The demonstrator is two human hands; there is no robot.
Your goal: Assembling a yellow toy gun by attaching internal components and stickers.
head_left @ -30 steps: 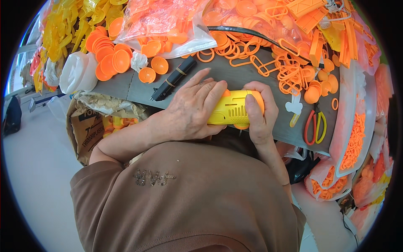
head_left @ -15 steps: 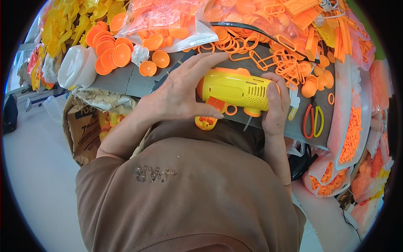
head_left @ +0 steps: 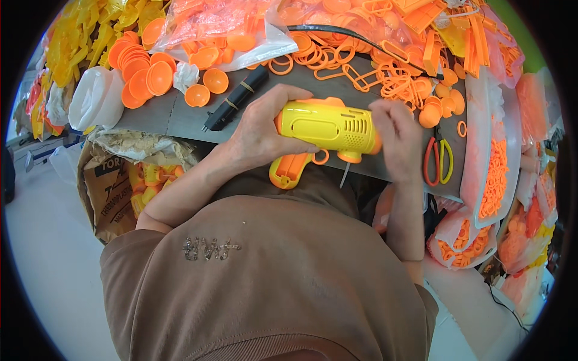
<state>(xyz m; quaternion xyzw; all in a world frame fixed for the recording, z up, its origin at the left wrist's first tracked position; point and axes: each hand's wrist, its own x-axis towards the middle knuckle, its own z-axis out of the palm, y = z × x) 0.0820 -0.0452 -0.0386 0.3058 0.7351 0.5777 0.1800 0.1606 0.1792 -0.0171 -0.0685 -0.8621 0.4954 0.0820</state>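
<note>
A toy gun [head_left: 328, 127], with a glossy yellow body, vent slots and an orange grip [head_left: 290, 170], is held level above the table's near edge. My left hand [head_left: 262, 129] wraps its rear end, fingers over the top and thumb along the underside. At the orange front end, my right hand [head_left: 398, 138] is closed with its fingers curled against the rim. Whatever lies inside those fingers is hidden. An orange ring-shaped trigger [head_left: 321, 157] shows beside the grip. A thin grey rod [head_left: 345, 175] shows below the body.
On the grey table [head_left: 186, 117] lie a banded black bar [head_left: 236, 99], orange cups [head_left: 159, 78], orange links [head_left: 400, 84] and scissors [head_left: 439, 159] with red and yellow handles. A tub of small orange parts [head_left: 494, 180] stands right; a brown paper sack [head_left: 108, 192] stands left.
My right hand has gone from gripping the toy's front side to a closed hand at its tip. The grip's flat orange side now shows more, and the black bar is uncovered.
</note>
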